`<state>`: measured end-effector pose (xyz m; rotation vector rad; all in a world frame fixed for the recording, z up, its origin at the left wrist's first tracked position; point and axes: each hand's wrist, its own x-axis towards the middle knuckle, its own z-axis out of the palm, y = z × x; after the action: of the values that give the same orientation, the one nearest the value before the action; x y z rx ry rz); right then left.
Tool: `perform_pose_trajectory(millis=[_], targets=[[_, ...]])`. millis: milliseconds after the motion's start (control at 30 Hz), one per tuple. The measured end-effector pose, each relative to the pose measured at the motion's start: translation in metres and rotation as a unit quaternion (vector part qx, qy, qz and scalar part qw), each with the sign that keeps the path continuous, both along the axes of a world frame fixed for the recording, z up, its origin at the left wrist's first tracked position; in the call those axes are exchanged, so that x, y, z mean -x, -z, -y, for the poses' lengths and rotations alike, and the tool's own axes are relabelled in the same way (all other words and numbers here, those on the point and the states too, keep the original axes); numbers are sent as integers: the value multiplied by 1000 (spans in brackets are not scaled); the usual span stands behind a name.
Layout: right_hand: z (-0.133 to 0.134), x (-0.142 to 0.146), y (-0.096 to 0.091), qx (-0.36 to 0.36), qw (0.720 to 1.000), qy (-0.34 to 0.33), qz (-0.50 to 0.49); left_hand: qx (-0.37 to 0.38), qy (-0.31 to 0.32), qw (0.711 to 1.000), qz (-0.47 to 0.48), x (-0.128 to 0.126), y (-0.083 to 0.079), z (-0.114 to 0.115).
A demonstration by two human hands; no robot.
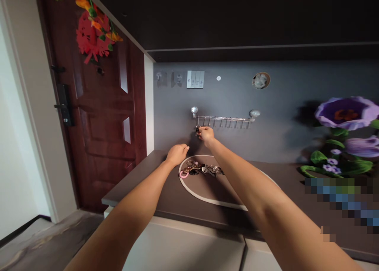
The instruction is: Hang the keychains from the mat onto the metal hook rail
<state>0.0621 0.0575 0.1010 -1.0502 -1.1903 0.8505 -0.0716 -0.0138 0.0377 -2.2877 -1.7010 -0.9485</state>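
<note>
A small dark bunch of keys hangs at the left end of a chrome wall rail with a row of hooks, just below the first hook. It is pinched in the fingertips of the right hand, which is raised to the rail with its fingers closed around the bunch and its arm stretched forward across the worktop. Whether the bunch is already on the hook is too small to tell.

The left hand hovers lower and to the left, above the dark brown worktop. Its fingers are loosely curled and its back faces the camera, so I cannot tell if anything lies in it. Just beside it sits a dark oval tray with a pale rim. At the far end of the tray lies a heap of metal keys and key rings, with a pink ring at the heap's left edge, touching the rim.

On the grey wall above the rail is a row of pale light switches. A large purple flower picture spreads over the wall at the right. At the left stands a reddish-brown wooden door with a black handle and a red paper ornament near its top.
</note>
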Motion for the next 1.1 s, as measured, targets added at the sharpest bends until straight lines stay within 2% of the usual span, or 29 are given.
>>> perform_pose_trajectory(millis=[233,500,633,767,867,933,1100], targets=[[6,-5,-1,5,1000,-26,9,-4,26,1000,16,0,0,0],[32,-17,3,2,999,-27,28,6,113,991,65,0,5,-3],[53,-24,16,-23,998,-41,46,19,137,988,71,-1,4,-1],[64,-34,43,-69,990,-57,111,33,161,984,68,0,6,-3],[68,-41,64,-112,973,-46,197,50,171,983,44,3,9,-6],[71,-44,73,-137,952,-46,270,59,166,984,20,4,11,-6],[76,-43,79,-172,894,-65,407,75,140,986,-42,6,12,-5]])
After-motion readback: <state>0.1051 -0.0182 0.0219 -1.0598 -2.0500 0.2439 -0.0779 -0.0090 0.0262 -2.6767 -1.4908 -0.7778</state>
